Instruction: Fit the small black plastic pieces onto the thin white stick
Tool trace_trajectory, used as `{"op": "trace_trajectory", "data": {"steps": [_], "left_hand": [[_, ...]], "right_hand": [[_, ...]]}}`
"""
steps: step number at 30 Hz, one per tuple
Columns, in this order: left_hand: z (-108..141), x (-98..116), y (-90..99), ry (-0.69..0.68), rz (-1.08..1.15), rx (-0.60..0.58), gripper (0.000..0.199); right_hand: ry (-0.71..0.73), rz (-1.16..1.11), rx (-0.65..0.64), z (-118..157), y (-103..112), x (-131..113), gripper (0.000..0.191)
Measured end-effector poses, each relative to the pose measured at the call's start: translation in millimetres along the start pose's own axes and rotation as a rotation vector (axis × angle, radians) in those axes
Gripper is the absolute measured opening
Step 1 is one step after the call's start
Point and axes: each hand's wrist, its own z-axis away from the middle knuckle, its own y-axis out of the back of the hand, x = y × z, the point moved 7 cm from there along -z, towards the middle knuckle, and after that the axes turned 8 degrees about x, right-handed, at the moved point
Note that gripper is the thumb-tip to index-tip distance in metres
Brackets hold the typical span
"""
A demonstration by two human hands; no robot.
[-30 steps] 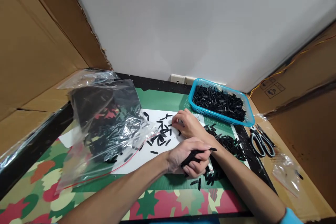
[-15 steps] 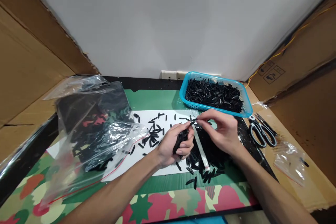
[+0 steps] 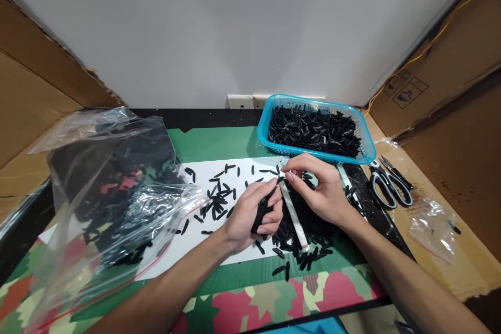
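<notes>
My left hand [image 3: 254,214] is closed around a bunch of small black strips [image 3: 263,214], with the end of one black piece [image 3: 280,179] showing at its thumb tip. Close by on the right, my right hand [image 3: 317,185] has its thumb and forefinger nearly together in a pinch. Whether anything sits between those fingertips I cannot make out. Below both hands lies a heap of black strips [image 3: 287,240], with a pale flat strip [image 3: 294,216] across it. Loose black pieces [image 3: 221,195] are scattered over a white sheet [image 3: 156,261].
A blue basket [image 3: 260,130] full of black pieces stands at the back right. Scissors [image 3: 390,188] and a small clear bag [image 3: 432,229] lie on cardboard at the right. On the left, a large clear zip bag [image 3: 113,209] covers part of the camouflage-patterned surface [image 3: 235,308].
My right thumb and forefinger, which pinched a black piece at the left fingertips, are now slightly away from it. The left hand keeps its bunch. The camera view has shifted a little.
</notes>
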Motion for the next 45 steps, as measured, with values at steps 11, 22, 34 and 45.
{"op": "trace_trajectory", "data": {"steps": [11, 22, 34, 45], "left_hand": [[-0.8, 2.3, 1.3, -0.053, -0.007, 0.027, 0.039], [0.9, 2.4, -0.9, 0.018, 0.094, -0.026, 0.042], [2.5, -1.7, 0.4, 0.155, 0.162, -0.143, 0.048], [-1.7, 0.8, 2.6, 0.092, 0.127, -0.06, 0.047]], "right_hand": [[-0.079, -0.031, -0.092, 2.6, -6.9, 7.4, 0.008], [-0.194, -0.151, -0.207, 3.3, -12.7, 14.4, 0.009], [-0.139, -0.213, -0.144, 4.0, -8.2, 7.5, 0.004], [-0.091, -0.106, -0.176, 1.8, -3.8, 4.5, 0.01]]}}
